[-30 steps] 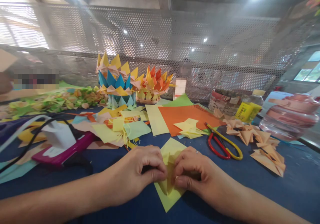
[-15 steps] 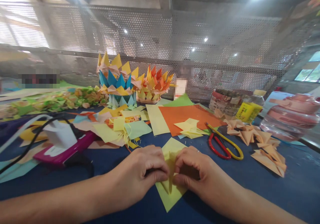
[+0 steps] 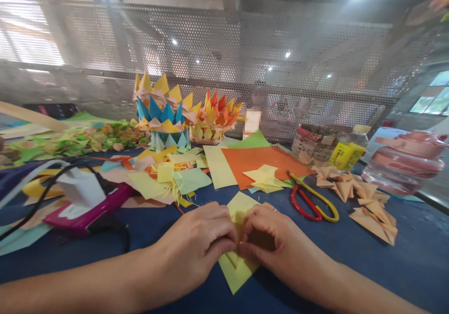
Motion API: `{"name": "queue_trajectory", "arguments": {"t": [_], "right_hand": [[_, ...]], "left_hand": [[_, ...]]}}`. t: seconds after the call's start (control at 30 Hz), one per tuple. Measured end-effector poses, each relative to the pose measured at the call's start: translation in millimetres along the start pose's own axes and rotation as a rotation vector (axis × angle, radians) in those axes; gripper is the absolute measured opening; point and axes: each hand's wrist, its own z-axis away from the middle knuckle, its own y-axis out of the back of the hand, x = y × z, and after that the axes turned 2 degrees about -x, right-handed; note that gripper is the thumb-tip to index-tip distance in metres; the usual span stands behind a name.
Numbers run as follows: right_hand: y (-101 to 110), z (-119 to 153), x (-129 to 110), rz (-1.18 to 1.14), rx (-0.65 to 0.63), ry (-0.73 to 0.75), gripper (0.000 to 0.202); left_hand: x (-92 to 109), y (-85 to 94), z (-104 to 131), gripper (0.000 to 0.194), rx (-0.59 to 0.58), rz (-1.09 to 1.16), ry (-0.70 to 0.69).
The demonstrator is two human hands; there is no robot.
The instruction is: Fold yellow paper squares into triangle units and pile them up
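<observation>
A square sheet of yellow paper (image 3: 234, 279) lies cornerwise on the dark blue table, with a raised fold along its middle. From the left, my left hand (image 3: 206, 237) pinches that fold between thumb and fingers. My right hand (image 3: 270, 237) is closed on the fold from the other side, its thumb and fingertips close to those of the left. Both hands cover part of the paper's centre. Just beyond it lie folded yellow paper pieces (image 3: 267, 177) on an orange sheet (image 3: 284, 160). Scissors with red and yellow handles (image 3: 314, 201) rest to the right.
Paper scraps (image 3: 154, 183) and a purple power strip (image 3: 87, 208) with cables lie on the left. Folded paper crowns (image 3: 161, 122) stand behind. Peach folded pieces (image 3: 373, 218), a yellow-labelled bottle (image 3: 349, 150) and a pink-lidded jug (image 3: 403, 164) are on the right.
My right hand has moved slightly left, bringing its fingertips nearer the left hand's. The raised fold now shows less between them. At far left, a peach strip has come into view.
</observation>
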Motion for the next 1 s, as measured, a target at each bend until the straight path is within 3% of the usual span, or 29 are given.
{"name": "queue_trajectory", "arguments": {"t": [0.33, 0.5, 0.77, 1.0], "right_hand": [[-1, 0, 3, -0.056, -0.035, -0.048, 0.013], [-2, 0, 4, -0.109, -0.018, -0.095, 0.017], [0, 2, 3, -0.165, -0.048, -0.178, 0.019], [0, -1, 5, -0.174, -0.052, -0.169, 0.018]], "left_hand": [[4, -1.6, 0, 0.009, 0.030, -0.168, -0.032], [7, -2.2, 8, 0.023, 0.004, -0.310, -0.187], [16, -4.1, 22, 0.033, 0.204, -0.415, -0.336], [14, -4.1, 20, 0.038, 0.233, -0.470, -0.301]]}}
